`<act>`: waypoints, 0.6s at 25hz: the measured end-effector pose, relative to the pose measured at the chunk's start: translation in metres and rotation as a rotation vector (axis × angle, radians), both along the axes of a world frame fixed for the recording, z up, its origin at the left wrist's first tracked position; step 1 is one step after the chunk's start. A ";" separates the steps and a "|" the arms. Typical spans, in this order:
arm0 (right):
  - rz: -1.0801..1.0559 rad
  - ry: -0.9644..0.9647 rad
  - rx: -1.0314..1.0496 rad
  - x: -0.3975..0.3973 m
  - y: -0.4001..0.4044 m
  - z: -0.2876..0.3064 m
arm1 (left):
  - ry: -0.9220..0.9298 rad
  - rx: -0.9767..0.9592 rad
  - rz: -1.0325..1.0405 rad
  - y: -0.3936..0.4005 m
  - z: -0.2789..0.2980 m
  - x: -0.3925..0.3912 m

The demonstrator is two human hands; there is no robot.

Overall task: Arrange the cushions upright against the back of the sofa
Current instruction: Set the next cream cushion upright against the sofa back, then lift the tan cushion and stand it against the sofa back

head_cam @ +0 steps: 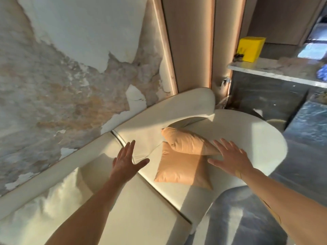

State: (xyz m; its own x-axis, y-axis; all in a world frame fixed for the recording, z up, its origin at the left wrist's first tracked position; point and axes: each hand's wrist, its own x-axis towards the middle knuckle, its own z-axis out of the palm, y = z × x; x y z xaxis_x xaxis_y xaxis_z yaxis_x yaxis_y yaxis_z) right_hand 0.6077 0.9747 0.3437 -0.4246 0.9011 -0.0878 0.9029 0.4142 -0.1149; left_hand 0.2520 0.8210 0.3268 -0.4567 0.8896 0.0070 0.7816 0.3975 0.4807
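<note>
A: Where are the cushions?

B: Two peach cushions lie on the seat of the cream sofa (238, 131), near its rounded end. The lower cushion (182, 168) lies flat; the upper cushion (189, 142) rests across its far edge, by the curved sofa back (177, 106).

A: And the hands?

B: Both are spread, fingers straight, holding nothing. The left hand (125, 161) hovers over the seat left of the cushions. The right hand (230, 156) is at the upper cushion's right corner; whether it touches, I cannot tell.

A: Anything else?

B: A yellow box (251, 48) stands on a marble worktop (276, 71) beyond the sofa.
</note>
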 end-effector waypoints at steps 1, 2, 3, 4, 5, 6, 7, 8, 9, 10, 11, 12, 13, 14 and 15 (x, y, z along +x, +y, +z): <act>-0.032 0.010 -0.014 0.022 0.013 0.001 | -0.008 0.005 -0.010 0.020 -0.002 0.018; -0.061 0.013 -0.026 0.039 0.024 0.001 | -0.013 0.004 -0.019 0.037 -0.004 0.032; -0.081 0.009 -0.032 0.055 0.033 0.001 | -0.018 -0.003 -0.024 0.052 -0.007 0.045; -0.096 0.003 -0.039 0.069 0.043 -0.001 | -0.019 -0.013 -0.031 0.066 -0.008 0.057; -0.112 0.005 -0.046 0.081 0.052 -0.002 | -0.013 -0.022 -0.041 0.077 -0.011 0.066; -0.129 0.013 -0.057 0.092 0.062 -0.004 | -0.009 -0.032 -0.053 0.090 -0.014 0.074; -0.139 0.018 -0.063 0.100 0.072 -0.006 | -0.016 -0.042 -0.063 0.101 -0.017 0.078; -0.144 0.018 -0.065 0.107 0.081 -0.009 | -0.023 -0.051 -0.072 0.113 -0.020 0.080; -0.150 0.018 -0.066 0.111 0.091 -0.011 | -0.023 -0.062 -0.078 0.126 -0.024 0.082; -0.156 0.019 -0.067 0.115 0.102 -0.014 | -0.016 -0.068 -0.078 0.138 -0.027 0.082; -0.159 0.023 -0.068 0.118 0.116 -0.016 | -0.011 -0.071 -0.072 0.154 -0.031 0.082; -0.159 0.023 -0.068 0.119 0.129 -0.018 | -0.004 -0.074 -0.069 0.169 -0.034 0.082; -0.152 0.019 -0.064 0.118 0.143 -0.019 | 0.002 -0.078 -0.068 0.185 -0.036 0.081; -0.141 0.011 -0.057 0.117 0.160 -0.021 | 0.006 -0.076 -0.065 0.201 -0.038 0.081; -0.127 0.003 -0.051 0.114 0.177 -0.023 | 0.006 -0.068 -0.056 0.216 -0.042 0.080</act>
